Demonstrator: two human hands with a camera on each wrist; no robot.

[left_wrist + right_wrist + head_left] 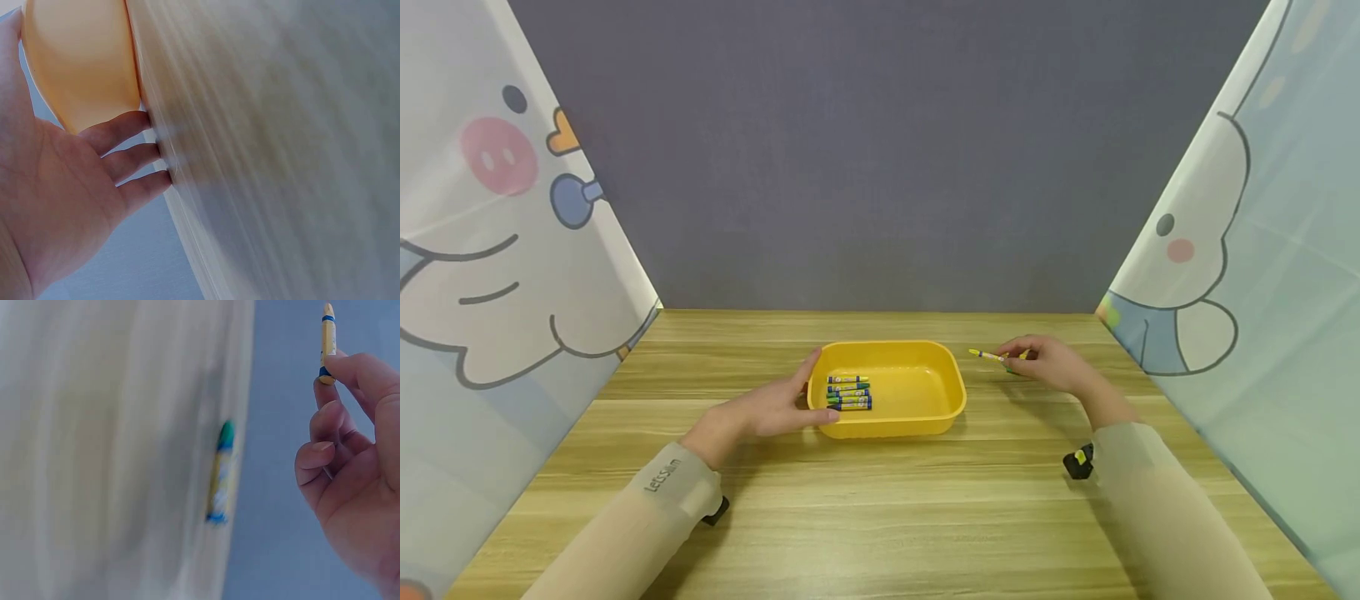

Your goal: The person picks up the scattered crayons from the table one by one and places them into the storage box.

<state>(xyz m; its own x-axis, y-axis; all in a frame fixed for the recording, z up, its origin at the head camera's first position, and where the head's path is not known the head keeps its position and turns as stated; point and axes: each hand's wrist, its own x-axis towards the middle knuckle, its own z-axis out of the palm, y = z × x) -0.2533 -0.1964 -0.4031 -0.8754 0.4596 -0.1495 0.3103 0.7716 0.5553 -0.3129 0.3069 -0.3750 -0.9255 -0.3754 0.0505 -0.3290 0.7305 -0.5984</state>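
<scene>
A shallow yellow tray (pixel 895 427) stands on the wooden table, with several crayons (pixel 848 393) side by side at its left end. My left hand (pixel 775 406) holds that end, its thumb over the near rim and its fingers along the wall. In the left wrist view, three fingertips (pixel 164 178) reach down to the tabletop beside the tray. To the right of the tray, my right hand (pixel 1043 363) pinches a yellow crayon (pixel 328 345) between thumb and finger, its tip toward the tray. A green crayon (pixel 220 475) lies on the table below this hand, partly hidden in the head view.
A dark grey panel (pixel 880 167) rises at the table's far edge. Cartoon-printed curtains hang on the left (pixel 497 250) and right (pixel 1270 275). Bare wood (pixel 895 517) lies in front of the tray.
</scene>
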